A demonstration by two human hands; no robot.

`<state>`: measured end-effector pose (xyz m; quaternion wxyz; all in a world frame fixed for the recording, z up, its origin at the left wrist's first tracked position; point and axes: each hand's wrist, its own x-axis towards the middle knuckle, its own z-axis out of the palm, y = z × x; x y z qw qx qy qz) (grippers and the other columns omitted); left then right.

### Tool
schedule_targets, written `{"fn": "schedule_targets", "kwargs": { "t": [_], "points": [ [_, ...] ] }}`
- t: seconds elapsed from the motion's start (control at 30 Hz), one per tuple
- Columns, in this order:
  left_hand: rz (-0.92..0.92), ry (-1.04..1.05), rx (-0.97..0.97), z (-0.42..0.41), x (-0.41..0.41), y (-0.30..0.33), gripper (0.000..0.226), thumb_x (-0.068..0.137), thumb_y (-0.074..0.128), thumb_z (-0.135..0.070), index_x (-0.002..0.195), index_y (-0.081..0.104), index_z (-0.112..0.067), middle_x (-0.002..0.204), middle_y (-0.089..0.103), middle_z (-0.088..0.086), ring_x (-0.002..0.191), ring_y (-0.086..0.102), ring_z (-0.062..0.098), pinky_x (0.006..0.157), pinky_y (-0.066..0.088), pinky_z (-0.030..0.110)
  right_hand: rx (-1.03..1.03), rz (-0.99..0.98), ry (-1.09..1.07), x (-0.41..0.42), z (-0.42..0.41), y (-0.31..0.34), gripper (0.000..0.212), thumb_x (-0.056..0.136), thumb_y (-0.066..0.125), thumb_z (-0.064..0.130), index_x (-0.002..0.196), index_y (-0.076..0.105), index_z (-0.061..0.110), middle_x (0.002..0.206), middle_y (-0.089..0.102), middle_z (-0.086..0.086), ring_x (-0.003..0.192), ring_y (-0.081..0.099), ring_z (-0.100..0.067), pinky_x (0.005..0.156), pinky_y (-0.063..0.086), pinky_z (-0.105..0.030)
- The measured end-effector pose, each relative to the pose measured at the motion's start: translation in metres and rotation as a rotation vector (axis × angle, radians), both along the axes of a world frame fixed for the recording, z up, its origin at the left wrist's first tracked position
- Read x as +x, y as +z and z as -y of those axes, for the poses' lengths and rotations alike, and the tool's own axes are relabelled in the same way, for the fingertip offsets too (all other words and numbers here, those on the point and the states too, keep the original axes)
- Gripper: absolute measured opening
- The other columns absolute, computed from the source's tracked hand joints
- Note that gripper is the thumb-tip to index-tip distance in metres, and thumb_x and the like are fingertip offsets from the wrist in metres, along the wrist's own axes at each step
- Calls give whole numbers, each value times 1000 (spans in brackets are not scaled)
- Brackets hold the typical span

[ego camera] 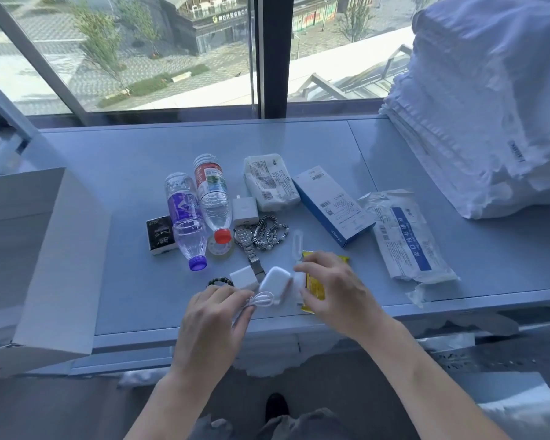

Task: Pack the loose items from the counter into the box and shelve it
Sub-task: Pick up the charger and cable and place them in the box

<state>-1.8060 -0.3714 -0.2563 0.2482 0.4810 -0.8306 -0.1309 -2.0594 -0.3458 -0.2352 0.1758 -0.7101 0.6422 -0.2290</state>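
Note:
Loose items lie on the grey counter (pixel 134 300). Two clear bottles lie side by side, one purple-capped (pixel 185 220), one red-capped (pixel 211 195). Near them are a black packet (pixel 160 234), a tape roll (pixel 219 249), a white charger (pixel 245 211), a wristwatch (pixel 246 241), a silver chain (pixel 270 231), a tissue pack (pixel 269 182), a blue carton (pixel 334 204) and a mask pack (pixel 407 236). My left hand (pixel 216 315) pinches a coiled white cable (pixel 262 300). My right hand (pixel 331 287) rests on a yellow packet (pixel 316 289) beside a white earbud case (pixel 275 281). The open white box (pixel 58 262) stands at the left.
A tall stack of white bagged bundles (pixel 483 115) fills the counter's right end. A window runs along the back. A small white cube adapter (pixel 242 277) and a dark bead bracelet (pixel 221 282) lie by my left hand. The counter's front edge is just below my hands.

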Motion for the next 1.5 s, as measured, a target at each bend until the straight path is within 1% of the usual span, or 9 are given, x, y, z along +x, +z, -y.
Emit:
{"fn": "schedule_targets", "kwargs": {
  "t": [0.1, 0.2, 0.43, 0.7, 0.83, 1.03, 1.17, 1.37, 1.5],
  "points": [
    [-13, 31, 5, 1, 5, 1, 23, 82, 82, -21, 104, 76, -24, 95, 68, -14, 88, 61, 14, 75, 52, 34, 46, -151, 67, -6, 16, -1, 46, 85, 61, 1, 127, 70, 17, 132, 63, 4, 128, 54, -20, 99, 45, -41],
    [-31, 37, 23, 0, 6, 1, 23, 82, 82, -21, 104, 76, -24, 95, 67, -15, 87, 60, 11, 75, 51, 31, 55, -224, 140, -2, 27, -4, 48, 82, 56, -3, 119, 73, 22, 126, 66, 13, 129, 53, -15, 90, 43, -38],
    [-68, 51, 28, 0, 12, -3, 24, 81, 84, -22, 104, 76, -24, 95, 67, -18, 86, 60, 8, 76, 49, 28, 53, -294, 172, -6, 34, -5, 45, 80, 56, 6, 111, 77, 29, 110, 66, 10, 110, 52, -20, 93, 41, -40],
    [-110, 67, 79, -7, 11, 2, 24, 82, 84, -22, 104, 77, -23, 95, 68, -18, 87, 61, 6, 74, 54, 32, 100, -396, 117, -23, 44, 3, 34, 94, 56, 13, 117, 71, 33, 112, 58, 10, 111, 49, -20, 95, 38, -37],
    [-123, 63, 93, -8, 11, 4, 23, 83, 83, -22, 105, 78, -22, 95, 69, -18, 87, 62, 8, 74, 56, 35, 185, -335, 144, -26, 42, 7, 30, 89, 62, 18, 115, 70, 30, 118, 57, 14, 115, 48, -16, 97, 39, -37],
    [-129, 71, 89, -8, 15, 15, 22, 83, 83, -20, 104, 77, -23, 95, 68, -18, 86, 62, 8, 74, 55, 33, 144, -328, 115, -25, 42, 6, 28, 91, 62, 8, 111, 72, 24, 107, 61, 8, 106, 51, -20, 93, 40, -35],
    [-166, 102, 70, -7, 23, 28, 23, 83, 83, -19, 104, 77, -22, 95, 64, -18, 85, 62, 8, 73, 54, 31, 102, -291, 35, -26, 41, 15, 21, 85, 77, 15, 105, 71, 21, 102, 62, 7, 102, 54, -20, 93, 44, -38],
    [-176, 68, -99, -4, 64, 63, 29, 90, 68, -38, 108, 79, -18, 89, 68, -14, 85, 61, 13, 74, 54, 37, -59, -93, 18, -1, 46, 53, 26, 78, 88, 17, 99, 72, 19, 95, 63, 11, 93, 57, -16, 82, 46, -33],
    [-213, 162, -183, -3, 108, 87, 22, 89, 76, -30, 108, 79, -20, 94, 69, -18, 90, 62, 10, 81, 52, 31, -86, 3, 117, 49, 61, 77, 25, 81, 86, 18, 101, 72, 21, 96, 59, 16, 93, 57, -13, 81, 45, -28]
  ]
}}
